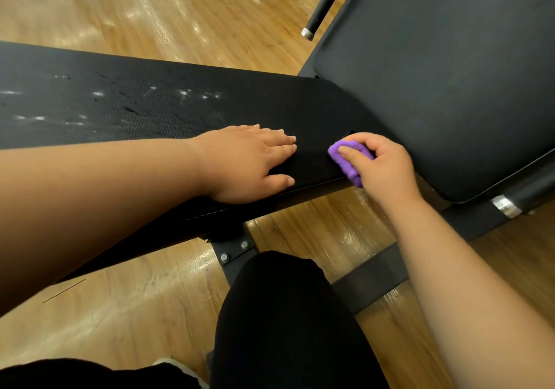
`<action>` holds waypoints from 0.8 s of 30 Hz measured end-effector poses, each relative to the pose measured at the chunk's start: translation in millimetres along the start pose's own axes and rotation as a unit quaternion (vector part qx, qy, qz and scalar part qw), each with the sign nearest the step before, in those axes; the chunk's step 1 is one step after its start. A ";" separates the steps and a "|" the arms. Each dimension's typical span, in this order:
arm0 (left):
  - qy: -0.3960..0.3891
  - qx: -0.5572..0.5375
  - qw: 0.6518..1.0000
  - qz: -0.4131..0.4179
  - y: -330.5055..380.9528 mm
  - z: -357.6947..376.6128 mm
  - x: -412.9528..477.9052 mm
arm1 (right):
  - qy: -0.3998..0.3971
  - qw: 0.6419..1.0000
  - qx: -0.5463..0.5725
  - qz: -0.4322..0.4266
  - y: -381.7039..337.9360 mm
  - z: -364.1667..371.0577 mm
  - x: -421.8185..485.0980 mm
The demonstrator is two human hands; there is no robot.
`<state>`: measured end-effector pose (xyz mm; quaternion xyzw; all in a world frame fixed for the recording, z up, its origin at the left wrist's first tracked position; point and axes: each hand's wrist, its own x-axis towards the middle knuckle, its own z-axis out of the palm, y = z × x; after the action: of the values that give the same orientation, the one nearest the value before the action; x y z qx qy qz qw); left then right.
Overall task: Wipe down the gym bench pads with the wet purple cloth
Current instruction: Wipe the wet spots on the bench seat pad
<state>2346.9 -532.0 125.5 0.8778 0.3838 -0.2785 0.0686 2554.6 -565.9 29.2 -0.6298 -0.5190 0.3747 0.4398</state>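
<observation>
The right hand (pixel 381 166) has its grip round the bunched cloth (pixel 348 170), wiping the pad's (pixel 150 112) right end. The left hand (pixel 249 163), grip wide, lies flat on the pad, likely bracing.

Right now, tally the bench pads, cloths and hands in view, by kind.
bench pads: 2, the long pad and the seat pad
purple cloth: 1
hands: 2, left hand and right hand
Total: 5

Glossy wooden floor (pixel 156 13), light glare
</observation>
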 end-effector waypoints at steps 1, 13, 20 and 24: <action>-0.002 -0.001 1.000 0.002 -0.1 -0.4 -0.3 | 0.016 1.000 -0.010 0.009 2.7 -0.3 2.6; -0.033 -0.041 0.998 -0.026 9.5 -19.6 15.1 | 0.025 0.999 -0.014 0.030 13.0 -9.1 10.5; -0.007 -0.040 0.999 -0.013 17.2 -6.4 35.7 | -0.027 0.999 0.040 0.003 9.1 -1.2 -4.9; -0.002 -0.038 0.999 0.001 15.6 -5.2 38.6 | 0.033 0.999 0.001 0.041 23.6 -13.5 15.0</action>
<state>2381.5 -516.5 107.5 0.8741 0.3935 -0.2655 0.1029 2577.4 -555.2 11.2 -0.6626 -0.4774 0.3719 0.4412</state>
